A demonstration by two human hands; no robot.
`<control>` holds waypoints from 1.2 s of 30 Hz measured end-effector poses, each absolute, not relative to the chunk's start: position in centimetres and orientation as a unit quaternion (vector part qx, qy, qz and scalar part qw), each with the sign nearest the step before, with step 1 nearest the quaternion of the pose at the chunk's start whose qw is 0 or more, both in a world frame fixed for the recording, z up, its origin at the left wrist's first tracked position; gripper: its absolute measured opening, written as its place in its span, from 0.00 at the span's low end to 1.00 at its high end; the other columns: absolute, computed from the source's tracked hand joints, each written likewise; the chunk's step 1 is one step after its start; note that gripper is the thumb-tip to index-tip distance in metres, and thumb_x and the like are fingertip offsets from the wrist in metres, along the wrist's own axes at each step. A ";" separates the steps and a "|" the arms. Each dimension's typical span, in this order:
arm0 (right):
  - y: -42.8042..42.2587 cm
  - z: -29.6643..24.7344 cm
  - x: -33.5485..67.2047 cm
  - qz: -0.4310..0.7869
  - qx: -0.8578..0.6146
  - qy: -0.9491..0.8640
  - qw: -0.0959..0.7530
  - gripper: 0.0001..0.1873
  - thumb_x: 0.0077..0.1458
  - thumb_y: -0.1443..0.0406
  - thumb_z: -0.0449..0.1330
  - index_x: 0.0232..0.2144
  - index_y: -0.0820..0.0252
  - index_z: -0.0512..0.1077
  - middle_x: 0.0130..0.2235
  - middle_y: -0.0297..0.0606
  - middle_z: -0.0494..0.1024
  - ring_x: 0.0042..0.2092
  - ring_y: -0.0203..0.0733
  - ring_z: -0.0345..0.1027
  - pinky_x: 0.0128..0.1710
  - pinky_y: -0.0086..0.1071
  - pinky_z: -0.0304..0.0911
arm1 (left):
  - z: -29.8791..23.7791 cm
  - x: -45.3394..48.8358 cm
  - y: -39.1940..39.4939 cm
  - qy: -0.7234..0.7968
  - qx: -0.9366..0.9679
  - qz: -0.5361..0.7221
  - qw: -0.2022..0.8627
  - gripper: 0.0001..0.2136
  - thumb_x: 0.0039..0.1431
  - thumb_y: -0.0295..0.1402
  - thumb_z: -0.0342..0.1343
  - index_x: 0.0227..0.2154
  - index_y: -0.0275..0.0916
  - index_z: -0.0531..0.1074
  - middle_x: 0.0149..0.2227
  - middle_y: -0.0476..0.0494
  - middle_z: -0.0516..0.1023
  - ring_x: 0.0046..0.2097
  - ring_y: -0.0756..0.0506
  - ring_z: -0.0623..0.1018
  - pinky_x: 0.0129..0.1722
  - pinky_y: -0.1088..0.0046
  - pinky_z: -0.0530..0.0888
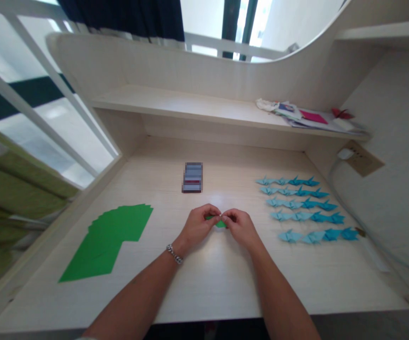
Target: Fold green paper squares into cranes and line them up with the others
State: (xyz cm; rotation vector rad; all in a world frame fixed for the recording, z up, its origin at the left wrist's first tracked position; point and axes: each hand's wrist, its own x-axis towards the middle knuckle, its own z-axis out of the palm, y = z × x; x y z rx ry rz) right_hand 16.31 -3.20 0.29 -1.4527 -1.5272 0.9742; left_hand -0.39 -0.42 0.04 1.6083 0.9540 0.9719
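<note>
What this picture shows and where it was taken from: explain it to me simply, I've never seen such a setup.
There is no machine here. A person works with two bare hands, and the single picture comes from a camera worn on their head, looking forward and down.

The left hand, with a chain bracelet at its wrist, and the right hand meet over the pale desk. Together they pinch a small green piece, partly hidden by the hands.

To the left lie overlapping green sheets, fanned out. To the right, blue folded figures stand in five rows of four. Beyond the hands lies a rectangular object, too pixelated to identify.
</note>
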 end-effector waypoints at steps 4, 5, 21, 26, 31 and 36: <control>-3.0 0.0 16.3 0.407 -0.575 -0.588 0.397 0.09 0.49 0.62 0.58 0.27 0.61 0.75 0.26 0.36 0.76 0.29 0.38 0.66 0.30 0.30 0.61 | 0.3 -0.4 -0.5 0.397 0.654 0.409 0.497 0.05 0.50 0.29 0.59 0.30 0.35 0.73 0.30 0.44 0.76 0.33 0.48 0.75 0.35 0.72 0.72; -3.0 -0.1 16.3 0.409 -0.575 -0.584 0.401 0.09 0.49 0.62 0.58 0.27 0.61 0.75 0.26 0.36 0.75 0.29 0.38 0.66 0.30 0.30 0.61 | 0.3 -0.4 -0.4 0.401 0.651 0.412 0.496 0.04 0.49 0.29 0.59 0.30 0.35 0.73 0.30 0.45 0.76 0.33 0.48 0.75 0.35 0.72 0.71; -2.8 -0.6 16.9 0.457 -0.548 -0.597 0.367 0.09 0.51 0.61 0.56 0.27 0.61 0.71 0.25 0.32 0.70 0.28 0.35 0.62 0.28 0.28 0.57 | 0.0 -0.8 0.0 0.399 0.614 0.407 0.545 0.09 0.50 0.26 0.58 0.36 0.35 0.70 0.26 0.48 0.75 0.29 0.50 0.74 0.31 0.74 0.70; -2.8 -0.4 16.8 0.437 -0.554 -0.600 0.377 0.10 0.50 0.61 0.56 0.25 0.61 0.71 0.24 0.32 0.69 0.28 0.35 0.62 0.28 0.27 0.58 | 0.0 -0.7 0.1 0.390 0.600 0.414 0.562 0.11 0.50 0.28 0.58 0.38 0.35 0.70 0.26 0.48 0.75 0.30 0.50 0.75 0.32 0.74 0.70; -2.5 -0.5 16.8 0.460 -0.550 -0.548 0.430 0.11 0.48 0.58 0.59 0.24 0.62 0.72 0.23 0.33 0.71 0.26 0.36 0.63 0.27 0.28 0.60 | 0.0 -0.3 0.5 0.408 0.519 0.476 0.581 0.16 0.50 0.35 0.60 0.41 0.36 0.68 0.29 0.47 0.77 0.31 0.48 0.77 0.33 0.71 0.73; -2.1 -0.9 16.3 0.468 -0.560 -0.458 0.507 0.16 0.47 0.54 0.60 0.29 0.63 0.73 0.26 0.37 0.74 0.28 0.38 0.67 0.28 0.30 0.64 | 0.0 0.2 0.4 0.399 0.487 0.470 0.618 0.19 0.44 0.37 0.64 0.40 0.34 0.69 0.36 0.41 0.79 0.37 0.46 0.78 0.38 0.67 0.74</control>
